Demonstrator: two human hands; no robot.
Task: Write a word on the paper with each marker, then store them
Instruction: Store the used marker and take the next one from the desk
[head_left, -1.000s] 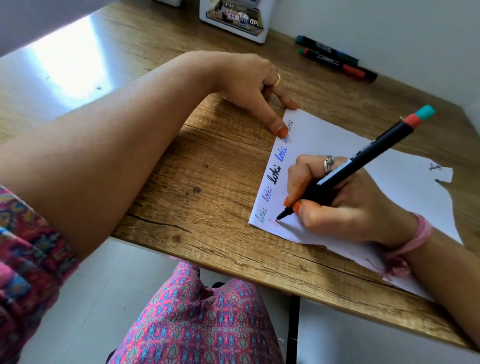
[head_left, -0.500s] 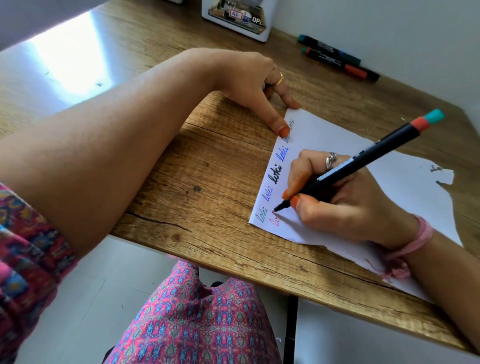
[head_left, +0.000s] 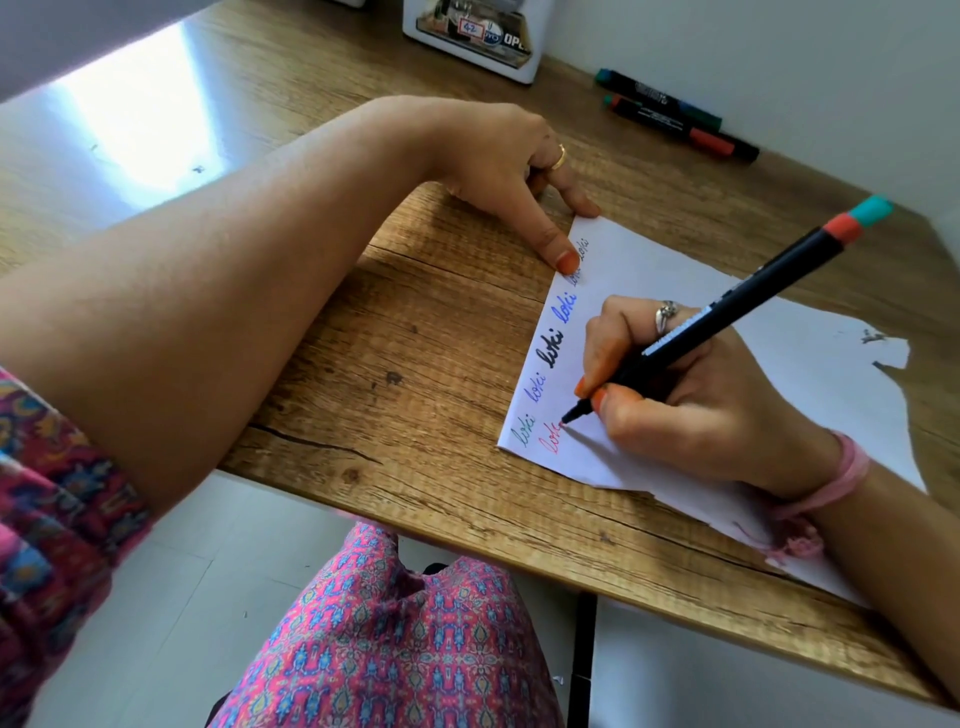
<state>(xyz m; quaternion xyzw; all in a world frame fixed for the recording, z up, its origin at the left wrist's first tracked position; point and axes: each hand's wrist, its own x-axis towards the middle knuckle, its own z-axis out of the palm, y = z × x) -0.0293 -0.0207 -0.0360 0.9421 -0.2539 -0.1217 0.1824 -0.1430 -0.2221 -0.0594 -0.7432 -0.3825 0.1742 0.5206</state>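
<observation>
Writing in red, the right hand (head_left: 691, 410) sits right of centre in the frame, its fingers clamped around a black marker (head_left: 722, 317) whose tip touches the paper (head_left: 810, 364) near the sheet's lower left corner. The marker slants up toward the upper right, ending in a red band and a teal end. Under the tip a red word is part-formed beside a green one, and above them along the paper's left edge run more written words in blue, black and blue, with two fainter ones near the top corner. The paper lies on a wooden table (head_left: 395, 364) and has a torn right edge. The left hand (head_left: 514, 171), above centre, holds nothing; its fingers are spread, and two fingertips press at the paper's top corner and left edge. Two other markers (head_left: 675, 117) lie side by side at the upper right of the frame, close to the wall. A white box (head_left: 472, 39) with printed labels stands at the top centre of the table. Patterned pink clothing (head_left: 395, 644) fills the bottom of the frame.
</observation>
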